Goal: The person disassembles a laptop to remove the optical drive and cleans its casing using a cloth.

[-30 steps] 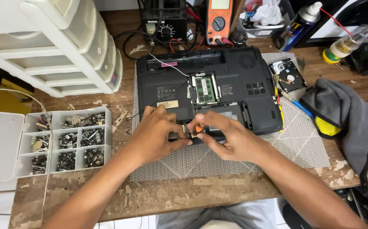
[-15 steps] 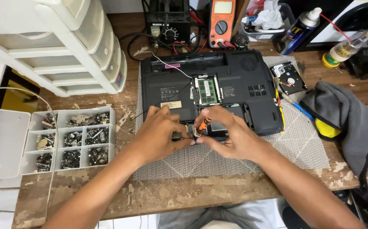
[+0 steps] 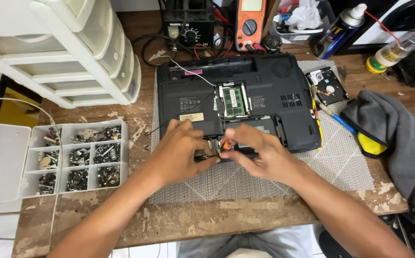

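A black laptop lies upside down on a grey mat, with its memory bay open and a green memory board showing. My left hand rests on the laptop's near edge and pinches a small dark part there. My right hand is curled beside it, fingers closed on a small orange-tipped tool at the same spot. The fingertips of both hands meet over the front edge, hiding what lies under them.
A white compartment box of screws sits at the left, below white plastic drawers. A bare hard drive, a grey cloth, a spray can, an orange multimeter and a soldering station surround the laptop.
Both hands stay at the laptop's front edge with only slight finger shifts. The view has drifted a little.
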